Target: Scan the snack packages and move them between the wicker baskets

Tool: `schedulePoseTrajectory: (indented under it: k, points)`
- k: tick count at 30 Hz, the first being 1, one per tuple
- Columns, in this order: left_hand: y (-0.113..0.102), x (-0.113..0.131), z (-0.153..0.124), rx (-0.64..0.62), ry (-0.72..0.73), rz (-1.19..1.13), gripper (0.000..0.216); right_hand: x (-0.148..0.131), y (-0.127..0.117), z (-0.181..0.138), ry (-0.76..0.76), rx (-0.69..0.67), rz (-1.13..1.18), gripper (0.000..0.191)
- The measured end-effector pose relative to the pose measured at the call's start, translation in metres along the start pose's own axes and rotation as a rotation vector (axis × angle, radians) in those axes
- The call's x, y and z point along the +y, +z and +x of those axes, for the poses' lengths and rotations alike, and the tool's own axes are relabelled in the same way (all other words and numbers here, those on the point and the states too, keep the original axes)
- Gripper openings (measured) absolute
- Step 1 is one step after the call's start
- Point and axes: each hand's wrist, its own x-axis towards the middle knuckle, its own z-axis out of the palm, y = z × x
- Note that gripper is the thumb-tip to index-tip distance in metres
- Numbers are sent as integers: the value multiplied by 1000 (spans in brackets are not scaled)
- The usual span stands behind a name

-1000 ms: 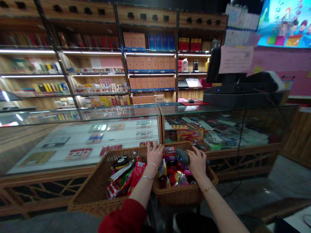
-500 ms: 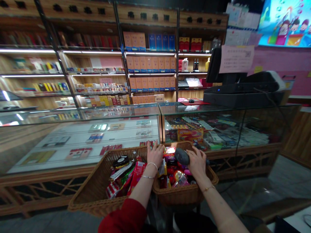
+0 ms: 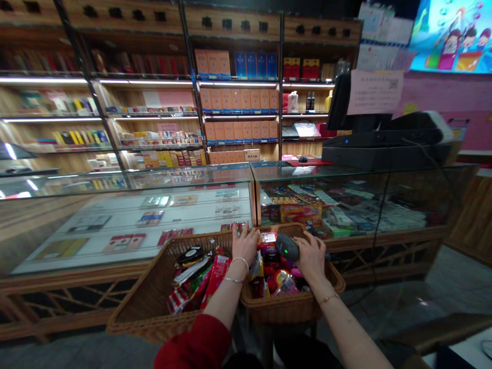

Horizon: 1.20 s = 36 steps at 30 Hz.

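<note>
Gripping a dark handheld scanner [image 3: 286,246], the right hand [image 3: 312,260] has its fingers wrapped round the handle and holds the head low over the far end of the small wicker basket [image 3: 292,307], aimed at a red packet [image 3: 268,238] lying on top of the goods there. The left hand [image 3: 244,246] is open, fingers spread and pressed flat on the far left rim of that basket, where it meets the large wicker basket [image 3: 142,312]; two thin bangles ring the wrist. The small basket is heaped with red, pink and yellow packets and tubs; the large one to its left holds red, green and white snack packets and a dark pouch, and none of their print is sharp enough to read. Behind both baskets stands a glass counter [image 3: 172,177] with flat cartons laid out inside. Up and to the right of the small basket a black till [image 3: 384,146] sits on the counter, with a paper notice [image 3: 374,92] on its screen back, its print too small to read. Beyond, wall shelves carry rows of orange boxes [image 3: 240,102] and blue boxes [image 3: 255,66]. Half a second ago a red glow lay on the packet; now it is gone and a green light shows on the scanner head, while both hands have barely shifted.
</note>
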Motion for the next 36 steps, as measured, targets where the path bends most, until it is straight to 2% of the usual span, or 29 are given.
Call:
schedulePoseTrajectory:
  k: [10, 25, 36]
  points:
    - [-2, 1, 0, -16, -7, -6, 40, 1, 2, -1, -17, -2, -29, 37]
    - [-10, 4, -2, -2, -40, -18, 37, 4, 4, -1, 4, 41, 7, 33]
    - [-34, 1, 1, -60, -206, -19, 36, 2, 0, -1, -18, 55, 35, 34]
